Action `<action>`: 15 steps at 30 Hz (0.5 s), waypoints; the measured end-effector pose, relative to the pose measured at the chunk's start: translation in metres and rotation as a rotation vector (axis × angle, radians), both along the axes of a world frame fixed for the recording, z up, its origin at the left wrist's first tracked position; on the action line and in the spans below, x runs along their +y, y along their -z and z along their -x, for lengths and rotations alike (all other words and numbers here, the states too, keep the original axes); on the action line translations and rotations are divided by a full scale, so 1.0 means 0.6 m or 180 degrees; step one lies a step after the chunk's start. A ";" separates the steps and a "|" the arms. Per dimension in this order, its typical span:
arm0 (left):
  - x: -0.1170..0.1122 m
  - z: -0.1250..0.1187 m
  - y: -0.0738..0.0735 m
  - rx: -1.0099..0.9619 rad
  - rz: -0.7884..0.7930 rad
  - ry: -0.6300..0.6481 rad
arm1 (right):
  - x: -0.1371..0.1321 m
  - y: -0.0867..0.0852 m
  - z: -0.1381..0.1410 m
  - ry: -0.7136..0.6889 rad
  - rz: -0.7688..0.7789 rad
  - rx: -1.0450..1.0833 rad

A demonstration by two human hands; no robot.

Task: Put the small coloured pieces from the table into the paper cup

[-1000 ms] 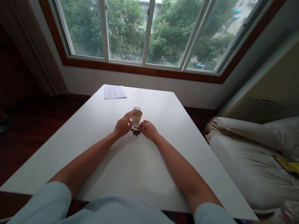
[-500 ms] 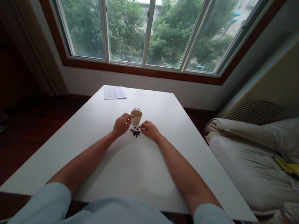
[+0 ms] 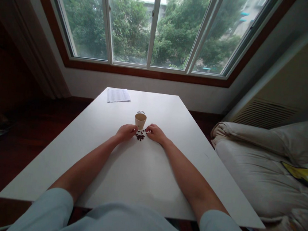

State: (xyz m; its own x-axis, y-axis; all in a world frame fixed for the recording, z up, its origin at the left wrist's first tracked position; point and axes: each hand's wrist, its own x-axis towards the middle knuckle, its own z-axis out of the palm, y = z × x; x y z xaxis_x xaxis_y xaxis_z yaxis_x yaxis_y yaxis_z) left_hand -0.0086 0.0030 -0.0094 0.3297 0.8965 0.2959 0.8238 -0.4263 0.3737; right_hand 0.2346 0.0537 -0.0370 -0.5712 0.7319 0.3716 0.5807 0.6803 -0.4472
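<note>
A light brown paper cup stands upright, mouth up, on the white table. In front of it lies a loose group of small dark brown beans. At the group's left edge is my left hand, its fingers drawn together low over the tabletop; what they pinch, if anything, is too small to see. My right hand rests on the table to the right of the cup and beans. Its fingers are curled, with the tips close together by the nearest beans, and their contents are hidden.
Behind the cup lies a small ring-shaped item, partly hidden. Sheets of printed paper sit at the table's far left corner. A beige padded couch stands to the right, and a window is beyond the table.
My left hand has come down from the cup's rim to the left side of the beans. The cup stays in place, and my right hand has barely moved.
</note>
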 end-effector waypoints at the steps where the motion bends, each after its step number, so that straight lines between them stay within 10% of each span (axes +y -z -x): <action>1: 0.001 0.001 0.001 0.0025 0.0037 0.0005 | -0.001 0.000 0.000 -0.0023 -0.0035 -0.0031; 15: 0.012 0.023 0.014 0.0047 0.0183 0.0272 | 0.001 0.010 0.008 0.0589 0.0101 0.0559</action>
